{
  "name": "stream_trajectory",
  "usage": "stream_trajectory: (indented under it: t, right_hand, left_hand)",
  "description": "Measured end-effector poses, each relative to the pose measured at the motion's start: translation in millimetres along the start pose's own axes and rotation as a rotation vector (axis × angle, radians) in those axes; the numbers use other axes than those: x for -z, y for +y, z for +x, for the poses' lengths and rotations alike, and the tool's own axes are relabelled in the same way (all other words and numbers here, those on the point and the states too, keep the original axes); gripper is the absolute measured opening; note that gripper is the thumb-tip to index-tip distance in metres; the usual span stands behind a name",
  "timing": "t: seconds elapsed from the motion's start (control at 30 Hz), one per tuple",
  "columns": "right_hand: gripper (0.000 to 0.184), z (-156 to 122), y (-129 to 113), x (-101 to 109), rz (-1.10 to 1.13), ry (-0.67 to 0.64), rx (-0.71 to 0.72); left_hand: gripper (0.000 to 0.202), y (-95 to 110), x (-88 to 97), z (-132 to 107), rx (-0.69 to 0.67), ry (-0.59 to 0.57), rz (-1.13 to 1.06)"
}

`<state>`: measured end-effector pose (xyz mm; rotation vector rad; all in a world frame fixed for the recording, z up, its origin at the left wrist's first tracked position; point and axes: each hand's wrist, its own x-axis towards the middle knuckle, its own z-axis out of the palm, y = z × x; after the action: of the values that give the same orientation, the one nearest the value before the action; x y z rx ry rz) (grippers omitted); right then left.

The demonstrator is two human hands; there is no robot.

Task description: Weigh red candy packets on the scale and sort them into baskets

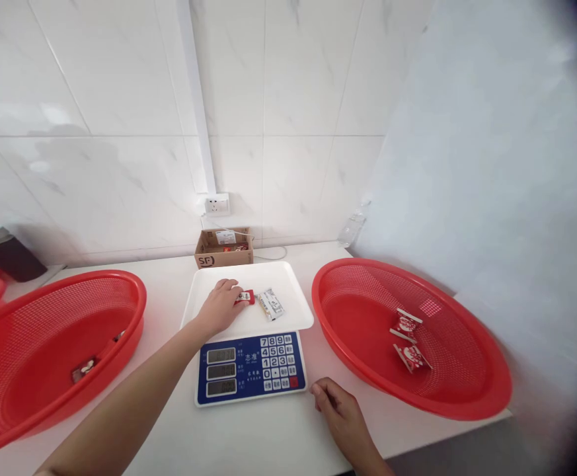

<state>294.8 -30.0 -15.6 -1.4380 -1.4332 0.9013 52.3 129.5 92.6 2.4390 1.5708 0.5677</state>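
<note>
Handling the red packet (247,297) on the white pan (283,276) in the middle of the frame goes best, in my judgement, with a light touch: take it by its edges and put no weight on the pan, since any press could disturb the scale (248,389) beneath. You would do well to lift straight up when moving it, because the silver packet (271,304) lies just to its right and a sideways sweep might push that along. Mind your forearm too; it slants up from the lower left of the frame, near the pan's front corner and the display.

Your left hand (220,309) comes over the pan from the left, its fingers (229,285) bent downward. The red packet shows just at their right side, partly hidden by them; you cannot tell from here whether they pinch it or merely rest against it. Your right hand (336,415), at lower centre right near the scale's front corner, has its fingers curled in with the thumb close against them, and nothing shows in it.
</note>
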Motion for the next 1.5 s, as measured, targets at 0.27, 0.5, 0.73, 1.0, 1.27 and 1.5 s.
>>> stream_trajectory:
  t: [0.27, 0.5, 0.73, 1.0, 1.27, 1.5]
  right_hand:
    - [0.036, 1.3, 2.4, -1.0, -0.003, -0.019, 0.002]
    - [0.037, -4.4, -15.4, 0.3, -0.007, -0.021, 0.034]
    - [0.043, -2.2, -65.5, -12.8, 0.136, -0.251, 0.137]
    - [0.044, 3.8, -89.0, -19.8, 0.244, -0.199, 0.069]
    - [0.044, 6.9, -94.8, -34.7, 0.135, -0.188, 0.083]
    - [0.044, 11.5, -105.2, -35.8, 0.232, -0.236, 0.057]
  left_hand:
    - [0.015, 10.0, 16.5, -24.3, 0.165, 0.004, -0.147]
    - [0.029, 54.5, 29.4, -87.1, 0.203, -0.238, -0.652]
    - [0.028, 79.9, -18.6, -126.7, 0.133, -0.439, -0.739]
    - [0.037, 72.1, -12.4, -133.6, 0.285, -0.403, -0.986]
    - [0.036, 68.6, -4.0, -144.8, -0.035, -0.086, -0.592]
    - [0.035, 64.9, 0.0, -138.5, 0.225, -0.131, -0.958]
